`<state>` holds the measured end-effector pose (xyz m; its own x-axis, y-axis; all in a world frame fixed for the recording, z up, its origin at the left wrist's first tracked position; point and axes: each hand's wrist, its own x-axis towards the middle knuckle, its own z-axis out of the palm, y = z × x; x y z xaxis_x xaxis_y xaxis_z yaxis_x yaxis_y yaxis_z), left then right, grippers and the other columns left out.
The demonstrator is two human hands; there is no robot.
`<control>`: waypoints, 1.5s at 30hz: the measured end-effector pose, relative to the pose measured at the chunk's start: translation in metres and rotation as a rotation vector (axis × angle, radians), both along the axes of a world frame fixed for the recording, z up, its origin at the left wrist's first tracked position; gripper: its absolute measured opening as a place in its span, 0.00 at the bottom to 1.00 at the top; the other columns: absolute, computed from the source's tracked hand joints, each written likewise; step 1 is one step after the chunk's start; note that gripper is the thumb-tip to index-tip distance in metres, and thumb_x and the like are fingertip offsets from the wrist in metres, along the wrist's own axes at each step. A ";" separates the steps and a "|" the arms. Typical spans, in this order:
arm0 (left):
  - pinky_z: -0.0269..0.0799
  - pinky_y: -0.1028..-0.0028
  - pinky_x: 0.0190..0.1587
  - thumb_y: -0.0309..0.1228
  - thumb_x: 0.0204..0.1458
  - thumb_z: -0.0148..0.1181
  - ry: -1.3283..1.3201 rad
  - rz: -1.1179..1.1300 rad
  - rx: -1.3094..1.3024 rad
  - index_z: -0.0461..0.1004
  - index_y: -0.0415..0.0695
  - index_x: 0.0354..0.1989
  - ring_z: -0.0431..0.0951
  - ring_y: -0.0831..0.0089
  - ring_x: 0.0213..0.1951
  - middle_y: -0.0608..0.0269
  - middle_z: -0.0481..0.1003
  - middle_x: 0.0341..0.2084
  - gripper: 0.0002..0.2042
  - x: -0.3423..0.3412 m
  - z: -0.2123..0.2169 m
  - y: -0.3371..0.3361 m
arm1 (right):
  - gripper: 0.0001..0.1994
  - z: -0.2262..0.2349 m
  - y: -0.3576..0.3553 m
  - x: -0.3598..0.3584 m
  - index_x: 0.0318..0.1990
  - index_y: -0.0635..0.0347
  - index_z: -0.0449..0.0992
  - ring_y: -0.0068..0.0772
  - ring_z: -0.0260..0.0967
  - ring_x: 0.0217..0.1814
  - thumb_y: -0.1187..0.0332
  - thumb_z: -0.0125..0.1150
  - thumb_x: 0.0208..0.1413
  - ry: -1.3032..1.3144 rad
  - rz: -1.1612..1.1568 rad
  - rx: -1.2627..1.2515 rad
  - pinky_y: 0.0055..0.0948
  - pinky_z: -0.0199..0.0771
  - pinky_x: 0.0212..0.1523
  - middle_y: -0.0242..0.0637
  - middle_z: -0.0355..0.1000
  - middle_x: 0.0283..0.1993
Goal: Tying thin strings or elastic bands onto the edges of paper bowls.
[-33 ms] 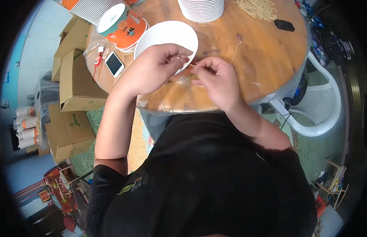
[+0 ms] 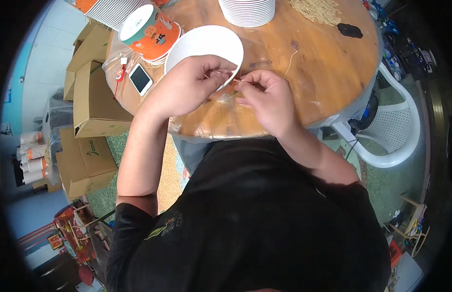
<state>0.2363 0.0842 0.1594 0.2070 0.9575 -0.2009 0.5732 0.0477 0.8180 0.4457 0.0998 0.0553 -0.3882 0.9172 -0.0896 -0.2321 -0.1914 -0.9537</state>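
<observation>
A white paper bucket [image 2: 206, 41] lies tilted on the table, its open mouth towards me. My left hand [image 2: 194, 80] reaches over into its mouth, thumb and fingers pinched together near the rim, with a bit of pale cord between them. Just outside the rim, my right hand [image 2: 270, 95] pinches at the bucket's wall with thumb and forefinger closed. From behind it a thin tan cord [image 2: 290, 63] trails up onto the tabletop. The fingertips of both hands nearly meet across the rim, and the exact spot they grip is partly hidden.
On the round wooden table [image 2: 323, 87] stand an orange printed bucket [image 2: 160, 36], a stack of white buckets [image 2: 248, 9], a pile of tan cords [image 2: 316, 10], a black object [image 2: 350, 30] and a phone [image 2: 140, 79]. Cardboard boxes [image 2: 97, 97] are left; a white chair [image 2: 389, 126] is right.
</observation>
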 end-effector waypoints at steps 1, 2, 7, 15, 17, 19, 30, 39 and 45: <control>0.86 0.72 0.52 0.28 0.77 0.61 0.015 -0.016 -0.086 0.82 0.33 0.63 0.86 0.78 0.48 0.60 0.87 0.49 0.14 0.001 0.001 0.001 | 0.04 -0.001 0.000 -0.002 0.46 0.68 0.82 0.21 0.83 0.42 0.75 0.68 0.71 0.030 -0.033 0.002 0.26 0.87 0.45 0.35 0.83 0.42; 0.86 0.72 0.52 0.28 0.77 0.61 0.015 -0.020 -0.089 0.82 0.33 0.63 0.86 0.78 0.48 0.60 0.87 0.49 0.14 0.001 0.001 0.002 | 0.04 -0.002 0.000 -0.003 0.43 0.68 0.83 0.21 0.83 0.36 0.75 0.70 0.68 0.061 -0.067 0.004 0.24 0.84 0.39 0.33 0.84 0.38; 0.86 0.72 0.52 0.28 0.77 0.59 0.027 -0.024 -0.063 0.82 0.32 0.62 0.87 0.77 0.47 0.61 0.87 0.47 0.14 -0.001 0.000 0.002 | 0.04 -0.004 0.003 -0.005 0.43 0.68 0.83 0.20 0.83 0.36 0.75 0.70 0.67 0.034 -0.081 0.015 0.24 0.82 0.39 0.33 0.84 0.37; 0.86 0.72 0.52 0.28 0.77 0.60 0.012 -0.060 -0.031 0.82 0.32 0.62 0.87 0.77 0.47 0.61 0.87 0.46 0.14 -0.005 -0.002 0.005 | 0.05 -0.001 0.003 -0.006 0.43 0.69 0.84 0.20 0.83 0.36 0.74 0.71 0.68 0.017 -0.085 0.024 0.24 0.82 0.39 0.34 0.85 0.37; 0.85 0.72 0.53 0.28 0.77 0.61 -0.007 -0.073 -0.030 0.82 0.32 0.62 0.87 0.78 0.46 0.62 0.87 0.46 0.14 -0.006 -0.003 0.007 | 0.06 -0.002 0.004 -0.006 0.44 0.69 0.84 0.20 0.82 0.36 0.73 0.71 0.68 -0.015 -0.078 0.048 0.25 0.82 0.40 0.34 0.86 0.37; 0.83 0.74 0.50 0.28 0.76 0.63 0.095 -0.064 -0.037 0.83 0.33 0.60 0.84 0.81 0.43 0.65 0.86 0.43 0.13 -0.006 0.000 0.008 | 0.06 -0.002 0.005 -0.007 0.44 0.69 0.85 0.20 0.82 0.37 0.73 0.71 0.69 -0.018 -0.069 0.053 0.25 0.82 0.40 0.34 0.86 0.38; 0.78 0.75 0.44 0.25 0.72 0.64 0.294 -0.082 -0.004 0.84 0.34 0.47 0.78 0.82 0.37 0.68 0.82 0.33 0.06 0.003 0.004 0.015 | 0.06 -0.001 0.006 -0.008 0.45 0.69 0.85 0.17 0.80 0.36 0.73 0.71 0.70 -0.022 -0.052 0.048 0.23 0.80 0.40 0.34 0.86 0.37; 0.80 0.74 0.44 0.24 0.72 0.64 0.165 -0.022 0.088 0.83 0.35 0.47 0.80 0.82 0.38 0.67 0.82 0.32 0.05 0.001 -0.002 0.010 | 0.05 0.008 0.006 -0.007 0.48 0.68 0.83 0.18 0.80 0.37 0.76 0.70 0.71 0.071 -0.013 0.006 0.22 0.81 0.38 0.35 0.86 0.41; 0.85 0.68 0.49 0.28 0.73 0.65 0.348 0.042 0.303 0.83 0.35 0.56 0.89 0.69 0.44 0.55 0.88 0.40 0.10 0.008 0.011 0.001 | 0.06 0.002 0.009 -0.008 0.49 0.70 0.83 0.19 0.80 0.37 0.74 0.70 0.72 0.065 -0.015 -0.020 0.24 0.82 0.38 0.35 0.85 0.40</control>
